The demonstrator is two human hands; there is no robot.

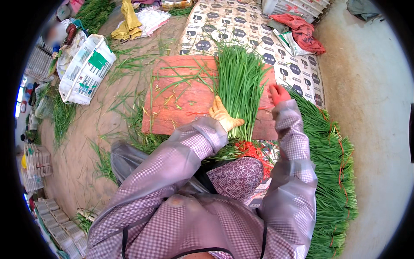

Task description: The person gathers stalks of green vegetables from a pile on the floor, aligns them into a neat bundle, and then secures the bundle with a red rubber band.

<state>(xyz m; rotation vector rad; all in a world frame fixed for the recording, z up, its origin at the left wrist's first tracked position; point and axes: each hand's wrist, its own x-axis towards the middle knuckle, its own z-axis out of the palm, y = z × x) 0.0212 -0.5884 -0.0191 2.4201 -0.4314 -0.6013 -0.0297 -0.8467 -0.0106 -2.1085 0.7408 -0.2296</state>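
Observation:
A thick bunch of garlic chives lies lengthwise on a worn reddish board, stem ends toward me. In a yellowish glove, my left hand grips the lower left side of the bunch, its thumb lying across the stems. My right hand is raised past the board's right side, fingers curled closed; what they hold, if anything, I cannot make out. Tangled red ties are just below the stem ends. Loose green blades are strewn over the board's left half.
Tied bunches of chives form a long row at my right, beside a pale wall. A white plastic crate stands at the left on the leaf-strewn floor. Patterned sheeting extends beyond the board, with a red cloth on it. A person is at the far left.

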